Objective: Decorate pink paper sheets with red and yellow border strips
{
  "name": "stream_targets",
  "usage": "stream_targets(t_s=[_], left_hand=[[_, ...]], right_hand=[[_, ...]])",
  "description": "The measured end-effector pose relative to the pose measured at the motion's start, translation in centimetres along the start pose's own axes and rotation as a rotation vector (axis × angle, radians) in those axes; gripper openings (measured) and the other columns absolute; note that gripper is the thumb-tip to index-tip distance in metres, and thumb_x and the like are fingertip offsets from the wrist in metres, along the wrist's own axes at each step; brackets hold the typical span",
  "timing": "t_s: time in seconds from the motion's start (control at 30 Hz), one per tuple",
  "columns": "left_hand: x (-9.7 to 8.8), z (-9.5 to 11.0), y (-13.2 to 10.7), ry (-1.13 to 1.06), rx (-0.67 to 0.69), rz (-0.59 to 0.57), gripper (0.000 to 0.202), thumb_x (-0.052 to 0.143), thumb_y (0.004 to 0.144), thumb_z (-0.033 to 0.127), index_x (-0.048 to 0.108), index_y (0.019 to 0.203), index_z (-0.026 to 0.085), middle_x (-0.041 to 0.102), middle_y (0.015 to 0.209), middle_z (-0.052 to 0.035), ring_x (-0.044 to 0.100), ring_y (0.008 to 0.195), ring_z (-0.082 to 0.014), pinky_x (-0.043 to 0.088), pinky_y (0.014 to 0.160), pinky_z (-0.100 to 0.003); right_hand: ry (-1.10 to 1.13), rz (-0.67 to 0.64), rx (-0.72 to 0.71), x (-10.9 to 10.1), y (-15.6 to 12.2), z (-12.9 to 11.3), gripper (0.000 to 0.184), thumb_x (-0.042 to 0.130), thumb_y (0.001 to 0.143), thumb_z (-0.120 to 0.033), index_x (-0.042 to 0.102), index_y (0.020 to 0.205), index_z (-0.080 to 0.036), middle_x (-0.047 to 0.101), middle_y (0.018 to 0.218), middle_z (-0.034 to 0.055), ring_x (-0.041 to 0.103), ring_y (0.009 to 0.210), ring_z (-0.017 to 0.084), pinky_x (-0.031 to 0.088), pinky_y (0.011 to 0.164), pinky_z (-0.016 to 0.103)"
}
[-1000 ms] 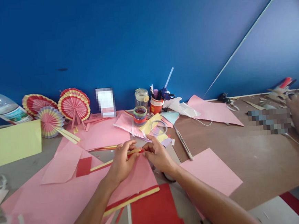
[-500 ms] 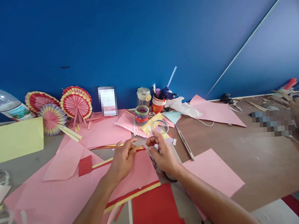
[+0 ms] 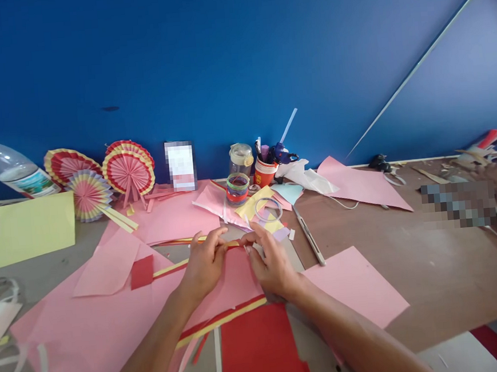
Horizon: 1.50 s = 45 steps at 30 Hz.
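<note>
Leftmost, a plastic bottle [image 3: 19, 169] with a red cap leans by the wall, and next to it stand pleated paper fans [image 3: 128, 172] in pink, red and yellow. Nearer the middle, the left hand [image 3: 204, 267] pinches the far edge of a pink paper sheet [image 3: 240, 275], thumb on top, at the yellow paper strip [image 3: 171, 269]. That sheet lies between both forearms, its near edge trimmed in red and yellow. The right hand [image 3: 271, 261] has curled fingers at the sheet's far right corner; whether paper is caught between them I cannot tell. Aligning the border well probably calls for a light, steady left pinch while the right fingertips press evenly along the edge, without creasing the corner. Just right of that hand lies a utility knife [image 3: 310, 238], beside another pink sheet [image 3: 359, 286].
</note>
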<state>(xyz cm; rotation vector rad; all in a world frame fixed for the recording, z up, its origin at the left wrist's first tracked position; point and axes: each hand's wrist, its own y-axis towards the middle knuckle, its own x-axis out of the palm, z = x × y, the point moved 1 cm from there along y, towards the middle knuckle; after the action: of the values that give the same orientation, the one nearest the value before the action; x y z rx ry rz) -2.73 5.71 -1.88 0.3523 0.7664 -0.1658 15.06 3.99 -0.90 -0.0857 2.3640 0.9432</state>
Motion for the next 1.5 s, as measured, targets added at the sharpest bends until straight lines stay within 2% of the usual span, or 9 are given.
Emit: stream_targets(t_s=[0.2,0.37,0.63,0.77,0.9,1.1,1.27,1.43,1.5], left_hand=[[0.1,0.2,-0.1,0.003,0.005,0.012,0.029,0.038,0.089,0.020,0.046,0.116,0.023,0.072,0.082,0.0018,0.066,0.081,-0.0181,0.020,0.109,-0.053],[0.1,0.5,-0.1,0.000,0.015,0.004,0.029,0.037,0.089,0.019,0.047,0.116,0.024,0.072,0.083,0.0024,0.066,0.081,-0.0175,0.018,0.111,-0.052],[0.1,0.4,-0.2,-0.024,0.050,-0.011,0.029,0.036,0.090,0.020,0.047,0.117,0.023,0.072,0.086,0.0016,0.066,0.080,-0.0166,0.016,0.112,-0.052],[0.1,0.4,-0.2,-0.013,0.049,-0.016,0.029,0.034,0.092,0.020,0.046,0.117,0.023,0.072,0.082,0.0022,0.066,0.080,-0.0168,0.018,0.111,-0.052],[0.0,0.5,-0.2,-0.028,0.052,0.016,0.028,0.036,0.091,0.020,0.043,0.118,0.024,0.072,0.085,0.0014,0.066,0.083,-0.0177,0.019,0.111,-0.052],[0.2,0.5,-0.1,-0.069,-0.006,0.019,0.021,0.038,0.090,0.023,0.046,0.109,0.023,0.072,0.087,-0.0013,0.066,0.085,-0.0196,0.029,0.107,-0.051],[0.6,-0.1,-0.1,-0.060,0.038,-0.056,0.025,0.037,0.089,0.020,0.046,0.112,0.024,0.072,0.085,0.0013,0.066,0.082,-0.0179,0.018,0.111,-0.054],[1.0,-0.5,0.0,-0.041,0.042,-0.089,0.026,0.038,0.090,0.021,0.047,0.114,0.024,0.073,0.086,0.0010,0.066,0.084,-0.0187,0.025,0.108,-0.055],[1.1,-0.7,-0.1,-0.026,0.039,-0.064,0.026,0.039,0.090,0.020,0.048,0.114,0.023,0.072,0.092,-0.0015,0.066,0.089,-0.0195,0.028,0.107,-0.054]], right_hand=[[0.238,-0.138,0.156,0.2,-0.1,0.0,0.055,0.041,0.086,-0.011,0.025,0.138,-0.024,0.068,0.091,0.0041,0.063,0.085,0.019,0.048,0.085,0.039],[0.321,-0.130,0.193,0.2,0.0,-0.1,0.050,0.040,0.088,-0.011,0.028,0.135,-0.023,0.068,0.089,0.0030,0.062,0.081,0.017,0.048,0.082,0.036],[0.184,-0.081,0.184,0.0,0.2,-0.1,0.045,0.039,0.087,-0.010,0.034,0.131,-0.021,0.070,0.087,0.0034,0.065,0.086,0.018,0.048,0.081,0.035],[0.067,-0.130,0.047,-0.3,0.3,-0.7,0.048,0.039,0.088,-0.010,0.031,0.134,-0.021,0.072,0.089,0.0052,0.064,0.085,0.021,0.046,0.080,0.038],[-0.042,-0.083,-0.024,-0.6,0.3,-0.8,0.052,0.039,0.087,-0.008,0.029,0.136,-0.022,0.071,0.094,0.0068,0.062,0.086,0.024,0.044,0.080,0.041],[0.013,-0.091,0.080,-0.3,0.1,-0.1,0.056,0.041,0.084,-0.007,0.031,0.137,-0.021,0.071,0.095,0.0073,0.058,0.096,0.026,0.043,0.087,0.044],[0.129,-0.127,0.119,0.5,-0.1,0.4,0.054,0.040,0.084,-0.007,0.031,0.135,-0.021,0.070,0.093,0.0061,0.059,0.101,0.023,0.044,0.091,0.043],[0.291,-0.174,0.267,0.8,-0.2,0.7,0.051,0.038,0.084,-0.008,0.031,0.133,-0.019,0.070,0.095,0.0065,0.064,0.085,0.018,0.049,0.081,0.037],[0.331,-0.165,0.320,0.9,-0.1,0.8,0.050,0.040,0.083,-0.009,0.033,0.132,-0.019,0.070,0.093,0.0057,0.064,0.083,0.017,0.049,0.080,0.036]])
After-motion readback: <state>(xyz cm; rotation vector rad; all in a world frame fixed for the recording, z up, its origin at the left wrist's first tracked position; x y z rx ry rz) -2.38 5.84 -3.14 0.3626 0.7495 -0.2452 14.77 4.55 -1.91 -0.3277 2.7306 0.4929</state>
